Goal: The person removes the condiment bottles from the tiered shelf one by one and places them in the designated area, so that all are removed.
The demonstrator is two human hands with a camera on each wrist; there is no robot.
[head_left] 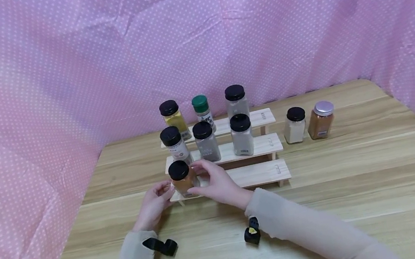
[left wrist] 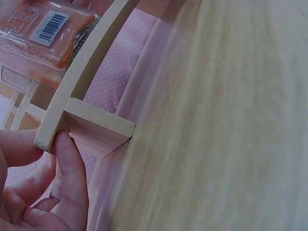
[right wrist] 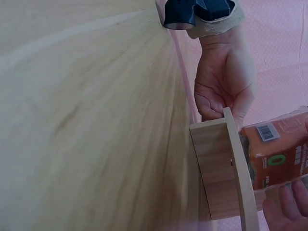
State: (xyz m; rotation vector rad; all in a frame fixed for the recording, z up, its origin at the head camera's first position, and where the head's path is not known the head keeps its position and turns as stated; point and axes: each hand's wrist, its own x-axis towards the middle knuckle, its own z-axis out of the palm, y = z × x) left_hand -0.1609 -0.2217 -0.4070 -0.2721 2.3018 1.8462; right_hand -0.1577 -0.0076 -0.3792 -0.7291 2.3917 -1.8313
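Observation:
A spice jar [head_left: 184, 184] with a black lid and orange-brown contents stands upright at the left end of the lowest step of a wooden tiered rack [head_left: 256, 174]. My right hand [head_left: 218, 183] grips this jar from its right side, with fingers behind it and thumb in front. At the step's left end, my left hand [head_left: 155, 203] pinches the board between thumb and finger, as the left wrist view shows. A barcode label [left wrist: 49, 27] is visible on the jar there. In the right wrist view, the jar's base meets the board and only some right-hand fingers [right wrist: 288, 204] show.
The middle step holds a white-labelled jar [head_left: 179, 151], a grey jar [head_left: 208, 148] and a clear jar [head_left: 243, 142]. Behind are a yellow jar [head_left: 177, 120], a green-lidded jar [head_left: 205, 118] and another black-lidded jar [head_left: 237, 107]. A white-filled jar [head_left: 295, 129] and a silver-lidded jar [head_left: 320, 124] stand right.

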